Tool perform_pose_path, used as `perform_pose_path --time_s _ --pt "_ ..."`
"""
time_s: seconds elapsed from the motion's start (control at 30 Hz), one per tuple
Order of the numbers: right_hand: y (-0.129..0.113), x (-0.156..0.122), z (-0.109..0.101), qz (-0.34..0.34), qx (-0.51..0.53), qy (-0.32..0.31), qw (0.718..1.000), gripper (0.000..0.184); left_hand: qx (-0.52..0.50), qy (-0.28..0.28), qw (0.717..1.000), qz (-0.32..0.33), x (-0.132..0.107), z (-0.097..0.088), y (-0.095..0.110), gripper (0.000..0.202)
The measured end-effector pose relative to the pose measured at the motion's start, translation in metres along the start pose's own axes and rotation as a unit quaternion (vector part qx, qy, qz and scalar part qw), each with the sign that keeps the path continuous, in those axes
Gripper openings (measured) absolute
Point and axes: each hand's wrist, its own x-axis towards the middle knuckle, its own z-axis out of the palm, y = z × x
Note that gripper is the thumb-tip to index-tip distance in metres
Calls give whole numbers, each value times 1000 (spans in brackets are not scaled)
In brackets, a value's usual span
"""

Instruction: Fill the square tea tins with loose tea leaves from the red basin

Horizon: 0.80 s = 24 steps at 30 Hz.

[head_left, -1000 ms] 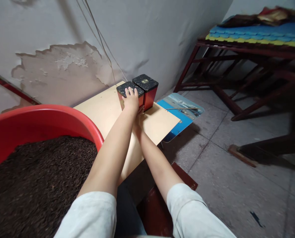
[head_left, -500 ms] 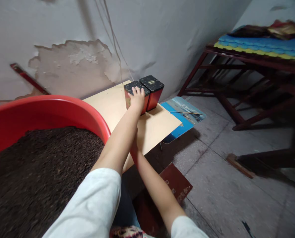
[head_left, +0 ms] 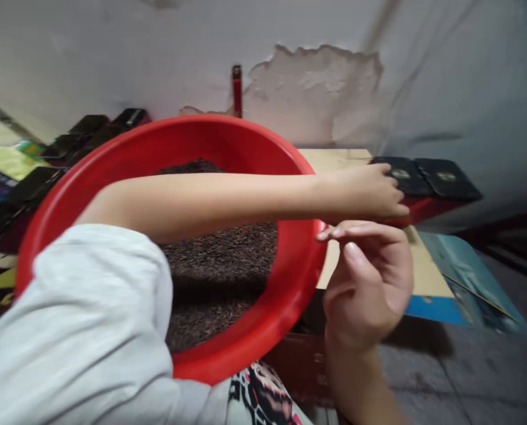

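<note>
My left hand (head_left: pixel 364 192) reaches across the red basin (head_left: pixel 113 159) and rests with fingers stretched on the near one of two red tins with black lids (head_left: pixel 403 177); the second tin (head_left: pixel 447 177) stands beside it. Both stand on a pale board (head_left: pixel 423 277). My right hand (head_left: pixel 370 283) hovers palm-up in front of the basin rim, fingers loosely curled, nothing visible in it. The basin holds dark loose tea leaves (head_left: pixel 219 260).
More black-lidded tins (head_left: pixel 90 127) lie behind the basin at left, beside yellow packaging (head_left: pixel 2 162). A blue picture board (head_left: pixel 462 283) lies on the grey floor at right. The peeling wall (head_left: pixel 316 88) runs along the back.
The view has swung left, now centred on the basin. My right hand has pulled back from the tins toward me and turned palm-up. My left hand stays on the near tin.
</note>
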Motion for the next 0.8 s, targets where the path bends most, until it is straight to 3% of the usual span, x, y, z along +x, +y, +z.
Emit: perform_pose_path --time_s 0.07,0.1,0.17,0.23,0.33,0.47,0.63,0.7,0.8 --pt "-13 3 13 -1 -52 -197 979 13 11 -66 997 -30 -62 -17 0 26" --pt "-18 6 19 -6 -93 -313 945 15 5 -93 993 -77 -95 -25 -2 23" --pt "-25 17 31 -41 -180 -508 841 18 -5 -105 974 -200 -162 -42 -9 26" --pt "-27 25 43 -86 -245 -605 752 22 -29 -105 937 -333 -226 -55 -13 31" --pt "-18 23 62 -127 -305 -656 679 28 -68 -86 840 -531 -312 -65 -5 41" --pt "5 0 84 -164 -337 -700 608 25 -79 -50 735 -671 -401 -64 32 45" --pt "19 -24 110 -192 -332 -692 612 20 -22 -18 646 -763 -492 -42 67 41" --pt "19 -30 122 -198 -334 -689 612 20 6 -51 619 -783 -525 -26 69 42" --pt "22 -38 143 -204 -343 -684 611 21 23 -155 562 -812 -566 5 66 50"
